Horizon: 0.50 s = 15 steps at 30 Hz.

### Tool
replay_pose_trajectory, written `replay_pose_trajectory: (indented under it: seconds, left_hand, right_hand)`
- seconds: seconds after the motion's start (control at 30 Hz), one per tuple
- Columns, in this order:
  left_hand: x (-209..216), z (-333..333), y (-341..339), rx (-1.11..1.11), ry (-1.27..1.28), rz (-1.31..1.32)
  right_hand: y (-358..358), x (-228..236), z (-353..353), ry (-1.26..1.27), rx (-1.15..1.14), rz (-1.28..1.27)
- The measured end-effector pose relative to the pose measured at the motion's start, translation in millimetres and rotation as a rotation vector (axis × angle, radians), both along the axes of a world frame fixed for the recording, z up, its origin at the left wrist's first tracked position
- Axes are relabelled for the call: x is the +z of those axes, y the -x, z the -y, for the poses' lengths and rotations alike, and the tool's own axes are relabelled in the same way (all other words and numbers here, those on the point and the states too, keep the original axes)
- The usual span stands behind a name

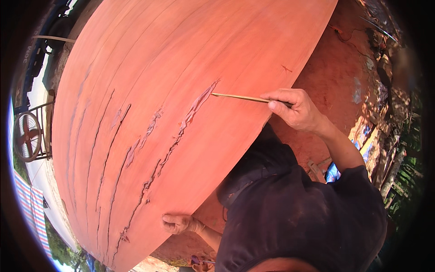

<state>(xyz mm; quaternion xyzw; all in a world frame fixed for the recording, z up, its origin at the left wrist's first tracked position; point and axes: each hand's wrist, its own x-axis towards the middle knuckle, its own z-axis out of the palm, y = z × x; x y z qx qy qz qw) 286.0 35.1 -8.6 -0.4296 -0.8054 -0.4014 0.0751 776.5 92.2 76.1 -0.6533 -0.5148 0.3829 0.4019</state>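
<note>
A huge reddish wooden slab (235,50) spreads before me, with long dark cracks running along its grain. In my right hand (297,106) is a thin brass-coloured tool (240,96), pinched between thumb and fingers near its dark end. Its far tip meets the upper part of a pinkish-purple strip of filler (197,104) lying along one crack. Another patch of crumpled filler (147,133) sits on a crack farther left. My left hand (176,223) rests curled on the slab's near edge; its palm and anything inside are hidden.
Red dust coats the ground (324,68) right of the slab. Sticks and rubble (385,167) line the far right. At the left stand a wheel-shaped fan (28,136) and a striped sheet (32,211). Small items lie below the slab's near edge.
</note>
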Motion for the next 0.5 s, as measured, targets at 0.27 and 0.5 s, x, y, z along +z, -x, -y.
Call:
replay_pose_trajectory:
  seconds: [0.27, 0.5]
  left_hand:
    - [3.4, -3.9, -10.5, -0.018, -0.011, -0.024]
    - [1.8, -2.5, -9.0, -0.022, -0.032, 0.029]
  right_hand:
    - [-40.0, 2.8, -49.5, 0.140, 0.185, -0.008]
    - [-71.3, 11.6, -117.8, 0.267, 0.390, -0.052]
